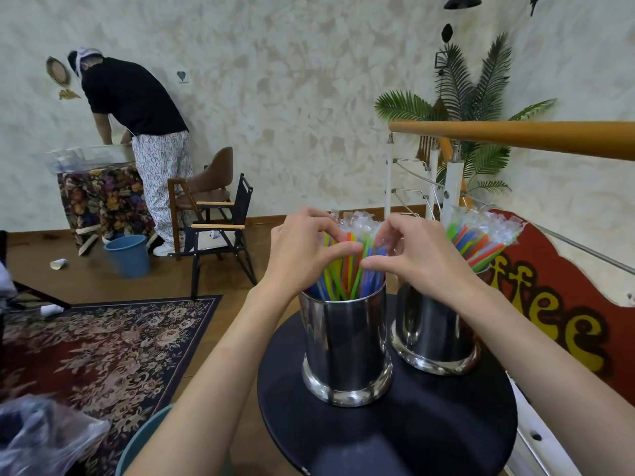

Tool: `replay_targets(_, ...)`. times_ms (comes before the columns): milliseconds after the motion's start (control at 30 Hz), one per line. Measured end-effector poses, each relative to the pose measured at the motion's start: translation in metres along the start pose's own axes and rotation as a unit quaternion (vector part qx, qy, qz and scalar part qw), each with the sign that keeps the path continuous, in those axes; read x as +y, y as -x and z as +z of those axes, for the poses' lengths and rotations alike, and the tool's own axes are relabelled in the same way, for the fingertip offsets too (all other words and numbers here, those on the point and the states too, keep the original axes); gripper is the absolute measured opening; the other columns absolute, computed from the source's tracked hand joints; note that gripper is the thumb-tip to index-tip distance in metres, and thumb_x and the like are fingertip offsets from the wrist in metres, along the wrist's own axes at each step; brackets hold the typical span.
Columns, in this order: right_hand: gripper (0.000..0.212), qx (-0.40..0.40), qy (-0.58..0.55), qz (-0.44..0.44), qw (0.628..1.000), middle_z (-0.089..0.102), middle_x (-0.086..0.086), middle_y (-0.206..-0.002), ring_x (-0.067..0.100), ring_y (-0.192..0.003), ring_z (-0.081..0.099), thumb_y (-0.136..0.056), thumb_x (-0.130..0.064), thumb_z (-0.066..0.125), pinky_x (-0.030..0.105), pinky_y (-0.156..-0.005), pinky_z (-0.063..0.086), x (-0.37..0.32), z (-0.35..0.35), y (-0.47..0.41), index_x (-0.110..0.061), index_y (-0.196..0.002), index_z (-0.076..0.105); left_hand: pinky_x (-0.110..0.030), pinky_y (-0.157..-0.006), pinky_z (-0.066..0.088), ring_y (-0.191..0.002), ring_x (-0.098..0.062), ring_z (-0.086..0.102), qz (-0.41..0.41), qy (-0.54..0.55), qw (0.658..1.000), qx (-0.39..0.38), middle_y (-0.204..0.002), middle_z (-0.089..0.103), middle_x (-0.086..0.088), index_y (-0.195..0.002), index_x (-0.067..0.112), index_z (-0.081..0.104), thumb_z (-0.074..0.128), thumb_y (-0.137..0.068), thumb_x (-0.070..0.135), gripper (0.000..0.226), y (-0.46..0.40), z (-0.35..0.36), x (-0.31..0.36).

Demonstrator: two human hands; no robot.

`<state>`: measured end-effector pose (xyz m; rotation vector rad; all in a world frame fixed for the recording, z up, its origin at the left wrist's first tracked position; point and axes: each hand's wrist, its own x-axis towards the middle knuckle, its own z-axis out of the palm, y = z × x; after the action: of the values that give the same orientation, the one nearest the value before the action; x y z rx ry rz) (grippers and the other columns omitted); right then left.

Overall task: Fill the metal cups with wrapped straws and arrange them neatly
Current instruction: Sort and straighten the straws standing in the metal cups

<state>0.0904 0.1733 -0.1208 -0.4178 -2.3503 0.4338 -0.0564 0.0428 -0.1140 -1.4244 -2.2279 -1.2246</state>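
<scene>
Two shiny metal cups stand on a small round black table. The nearer cup holds a bundle of colourful wrapped straws. My left hand and my right hand curl round that bundle from both sides, thumbs nearly meeting in front and fingers bent over the clear wrapper tops. The farther cup, behind and to the right, is full of wrapped straws that lean to the right.
A red "coffee" sign and a stair rail stand right of the table. A patterned rug lies left. A plastic bag and a teal bin rim sit at the lower left. Far left, a person bends over a table near chairs and a blue bucket.
</scene>
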Motion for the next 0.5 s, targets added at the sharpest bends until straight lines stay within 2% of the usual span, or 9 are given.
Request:
replay_targets(67, 0.042, 0.033, 0.017, -0.025, 0.999, 0.055, -0.008, -0.083, 0.006, -0.076, 0.052, -0.07, -0.041, 0.09, 0.025, -0.066, 0.039, -0.001, -0.001, -0.001, -0.021, -0.092, 0.061, -0.046, -0.104, 0.036, -0.112, -0.006, 0.052, 0.009, 0.0, 1.0, 0.018, -0.117, 0.064, 0.013, -0.075, 0.04, 0.071, 0.077, -0.077, 0.058, 0.019, 0.0, -0.001, -0.001)
replay_targets(133, 0.047, 0.065, 0.033, -0.036, 0.997, 0.052, -0.006, -0.091, 0.01, -0.079, 0.052, -0.068, -0.039, 0.091, 0.027, -0.071, 0.042, -0.003, -0.001, 0.0, -0.021, -0.098, 0.059, -0.048, -0.104, 0.037, -0.11, -0.004, 0.05, 0.022, -0.003, 0.999, 0.04, -0.117, 0.065, 0.012, -0.082, 0.037, 0.076, 0.072, -0.084, 0.056, 0.02, -0.001, -0.002, -0.001)
replay_targets(267, 0.05, 0.113, 0.075, -0.065, 0.989, 0.045, -0.001, -0.101, 0.017, -0.083, 0.052, -0.067, -0.035, 0.093, 0.033, -0.068, 0.048, -0.008, 0.001, 0.002, -0.019, -0.099, 0.058, -0.049, -0.103, 0.039, -0.114, -0.016, 0.055, 0.05, -0.019, 0.996, 0.071, -0.117, 0.065, 0.006, -0.098, 0.027, 0.081, 0.064, -0.095, 0.049, 0.027, -0.002, -0.004, 0.005)
replay_targets(400, 0.027, 0.126, 0.047, -0.135, 0.982, 0.045, -0.006, -0.099, 0.01, -0.087, 0.046, -0.079, -0.023, 0.085, 0.032, -0.072, 0.047, -0.012, 0.001, 0.001, -0.02, -0.095, 0.063, -0.051, -0.097, 0.044, -0.106, -0.021, 0.058, 0.065, -0.014, 0.994, 0.092, -0.106, 0.064, 0.003, -0.101, 0.024, 0.079, 0.06, -0.1, 0.042, 0.026, -0.003, -0.009, 0.017)
replay_targets(467, 0.014, 0.086, 0.022, -0.172, 0.981, 0.05, -0.008, -0.102, 0.01, -0.093, 0.048, -0.088, -0.017, 0.076, 0.034, -0.08, 0.048, -0.014, 0.003, -0.001, -0.022, -0.099, 0.069, -0.052, -0.091, 0.048, -0.099, -0.02, 0.061, 0.082, -0.001, 0.99, 0.113, -0.098, 0.065, 0.003, -0.098, 0.021, 0.078, 0.058, -0.102, 0.039, 0.027, -0.004, -0.013, 0.023)
replay_targets(500, 0.015, 0.06, 0.014, -0.183, 0.981, 0.055, -0.006, -0.104, 0.012, -0.097, 0.051, -0.09, -0.012, 0.072, 0.035, -0.085, 0.048, -0.015, 0.005, -0.002, -0.021, -0.103, 0.071, -0.052, -0.088, 0.049, -0.093, -0.019, 0.063, 0.093, 0.008, 0.988, 0.124, -0.093, 0.067, 0.003, -0.097, 0.019, 0.077, 0.056, -0.103, 0.037, 0.028, -0.005, -0.015, 0.027)
